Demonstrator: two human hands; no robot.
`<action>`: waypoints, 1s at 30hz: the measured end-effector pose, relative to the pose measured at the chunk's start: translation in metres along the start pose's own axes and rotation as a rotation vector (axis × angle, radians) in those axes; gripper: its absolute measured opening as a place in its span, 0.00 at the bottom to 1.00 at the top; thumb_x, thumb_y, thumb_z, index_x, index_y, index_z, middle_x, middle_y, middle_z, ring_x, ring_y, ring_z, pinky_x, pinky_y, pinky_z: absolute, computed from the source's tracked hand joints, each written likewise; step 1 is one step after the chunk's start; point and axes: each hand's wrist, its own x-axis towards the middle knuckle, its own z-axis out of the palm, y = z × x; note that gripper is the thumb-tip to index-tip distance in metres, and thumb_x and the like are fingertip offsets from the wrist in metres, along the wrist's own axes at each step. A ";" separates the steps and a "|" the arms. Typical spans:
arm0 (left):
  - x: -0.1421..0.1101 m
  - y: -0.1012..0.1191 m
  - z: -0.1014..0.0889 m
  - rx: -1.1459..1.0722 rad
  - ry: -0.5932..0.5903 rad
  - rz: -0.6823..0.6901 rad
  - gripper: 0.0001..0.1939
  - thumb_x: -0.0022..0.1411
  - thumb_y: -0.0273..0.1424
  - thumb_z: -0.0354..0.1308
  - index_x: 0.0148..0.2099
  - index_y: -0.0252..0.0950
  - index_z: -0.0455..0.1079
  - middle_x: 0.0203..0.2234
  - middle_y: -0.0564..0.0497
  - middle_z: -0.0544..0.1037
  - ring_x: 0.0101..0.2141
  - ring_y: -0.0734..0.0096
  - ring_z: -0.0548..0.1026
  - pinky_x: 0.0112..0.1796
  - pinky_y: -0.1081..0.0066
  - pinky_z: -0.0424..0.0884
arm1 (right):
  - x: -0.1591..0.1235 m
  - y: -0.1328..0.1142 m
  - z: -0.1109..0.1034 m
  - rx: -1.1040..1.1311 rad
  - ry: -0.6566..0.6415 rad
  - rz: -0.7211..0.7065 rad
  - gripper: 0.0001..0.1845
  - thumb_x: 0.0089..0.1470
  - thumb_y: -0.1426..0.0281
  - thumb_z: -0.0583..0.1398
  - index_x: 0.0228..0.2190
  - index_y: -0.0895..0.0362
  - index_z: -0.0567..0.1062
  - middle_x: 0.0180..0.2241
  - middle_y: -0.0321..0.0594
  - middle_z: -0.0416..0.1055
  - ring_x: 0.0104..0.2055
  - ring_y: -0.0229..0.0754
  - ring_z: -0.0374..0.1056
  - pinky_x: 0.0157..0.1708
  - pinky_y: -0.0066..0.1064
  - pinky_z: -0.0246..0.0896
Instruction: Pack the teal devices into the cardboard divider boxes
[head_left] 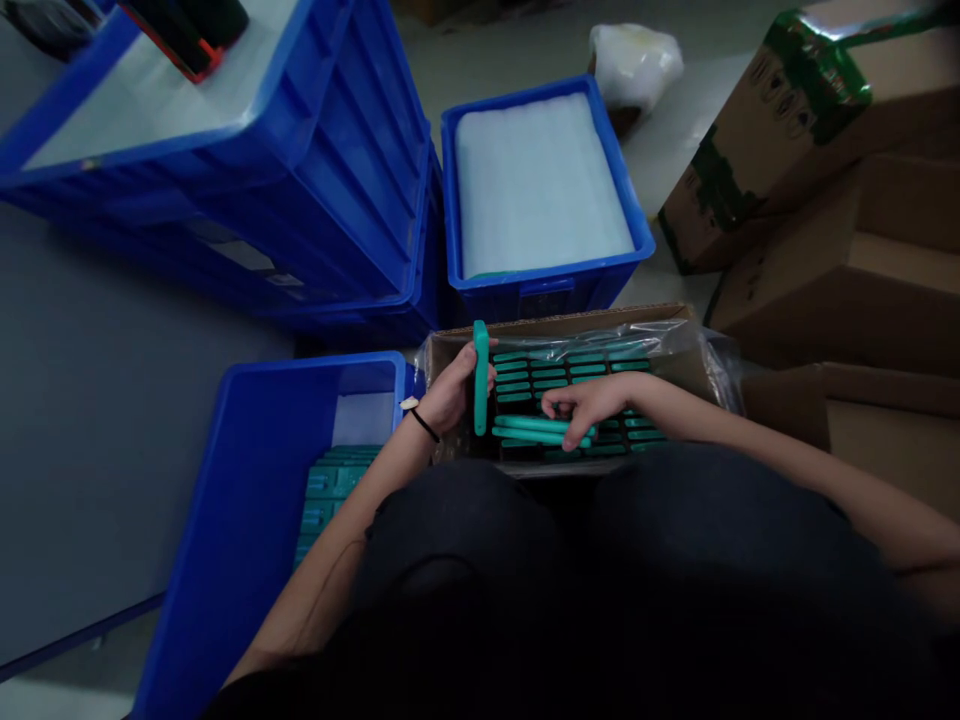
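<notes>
No legible text is being picked up in this view. Handling pictograms are being shown on the cardboard carton (776,105) beside the green tape (817,75), but they are too blurred to be told apart. A white label on the stacked blue crate (240,255) is being seen at too steep an angle to read. No print is being made out on the teal plastic pieces (480,378).

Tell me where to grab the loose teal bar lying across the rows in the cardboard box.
Pinch the teal bar near its left end, from above. It lies flat on the packed rows, so that end's long edges look reachable, while the right hand covers the other end.
</notes>
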 end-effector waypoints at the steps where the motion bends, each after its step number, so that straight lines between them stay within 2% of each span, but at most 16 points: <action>1: -0.001 0.000 -0.001 0.007 -0.022 0.004 0.34 0.54 0.50 0.62 0.58 0.40 0.61 0.27 0.56 0.68 0.26 0.76 0.66 0.31 0.72 0.67 | -0.001 0.000 -0.001 -0.002 0.021 0.014 0.35 0.33 0.51 0.71 0.37 0.51 0.60 0.33 0.31 0.58 0.32 0.37 0.61 0.26 0.27 0.62; 4: -0.002 0.000 -0.001 0.074 0.040 0.022 0.38 0.47 0.35 0.70 0.58 0.42 0.59 0.28 0.58 0.69 0.27 0.77 0.69 0.34 0.71 0.69 | -0.003 0.001 -0.002 0.022 -0.029 0.055 0.34 0.35 0.51 0.71 0.37 0.51 0.60 0.34 0.32 0.57 0.34 0.39 0.62 0.25 0.28 0.65; 7: -0.001 0.001 0.003 0.026 0.132 0.079 0.30 0.52 0.30 0.65 0.57 0.41 0.60 0.35 0.53 0.75 0.37 0.69 0.75 0.42 0.65 0.71 | -0.004 0.002 -0.001 0.057 -0.063 0.085 0.35 0.35 0.51 0.71 0.37 0.50 0.60 0.34 0.32 0.57 0.34 0.39 0.62 0.24 0.31 0.69; 10: 0.001 0.000 0.007 -0.021 0.074 0.080 0.29 0.56 0.31 0.63 0.59 0.39 0.60 0.46 0.44 0.76 0.48 0.59 0.74 0.49 0.57 0.70 | -0.005 -0.001 0.000 0.049 -0.026 0.096 0.35 0.35 0.50 0.71 0.37 0.50 0.61 0.34 0.32 0.56 0.34 0.39 0.60 0.23 0.31 0.70; 13: 0.002 -0.004 0.007 0.108 -0.028 0.033 0.30 0.54 0.32 0.66 0.58 0.36 0.63 0.50 0.42 0.75 0.51 0.56 0.73 0.53 0.54 0.66 | -0.006 -0.005 0.001 0.052 -0.057 0.069 0.33 0.36 0.49 0.70 0.34 0.51 0.59 0.32 0.31 0.54 0.32 0.37 0.59 0.20 0.29 0.68; 16: 0.003 -0.007 0.005 0.352 -0.126 0.008 0.29 0.53 0.35 0.67 0.56 0.34 0.69 0.50 0.42 0.76 0.52 0.57 0.72 0.56 0.55 0.64 | -0.008 -0.006 0.000 0.079 -0.142 0.021 0.33 0.36 0.50 0.71 0.33 0.50 0.59 0.31 0.30 0.54 0.32 0.37 0.60 0.20 0.27 0.68; 19: 0.003 -0.005 0.003 0.527 -0.205 0.017 0.28 0.54 0.38 0.66 0.56 0.35 0.70 0.50 0.44 0.76 0.51 0.58 0.72 0.55 0.56 0.64 | -0.008 -0.006 0.001 0.072 -0.226 0.019 0.31 0.37 0.49 0.70 0.34 0.50 0.62 0.31 0.29 0.55 0.31 0.37 0.61 0.19 0.26 0.67; 24: 0.005 -0.001 0.002 0.695 -0.286 0.120 0.21 0.56 0.38 0.65 0.52 0.39 0.75 0.46 0.46 0.74 0.48 0.62 0.71 0.53 0.59 0.64 | -0.005 -0.007 0.003 0.025 -0.137 0.111 0.32 0.36 0.46 0.69 0.36 0.50 0.65 0.32 0.31 0.59 0.29 0.36 0.60 0.16 0.24 0.63; 27: 0.008 -0.007 0.001 0.694 -0.258 0.131 0.16 0.58 0.39 0.62 0.48 0.39 0.77 0.40 0.47 0.76 0.43 0.65 0.72 0.51 0.61 0.66 | -0.006 -0.010 0.004 0.102 -0.159 0.087 0.30 0.39 0.46 0.68 0.35 0.51 0.66 0.33 0.32 0.59 0.30 0.37 0.63 0.21 0.29 0.71; 30: 0.011 -0.016 -0.001 0.628 -0.206 0.056 0.19 0.59 0.39 0.60 0.50 0.37 0.76 0.34 0.48 0.77 0.37 0.68 0.74 0.43 0.65 0.69 | -0.006 -0.011 0.005 0.154 -0.170 0.034 0.28 0.41 0.49 0.68 0.31 0.53 0.64 0.32 0.31 0.59 0.33 0.38 0.64 0.27 0.32 0.74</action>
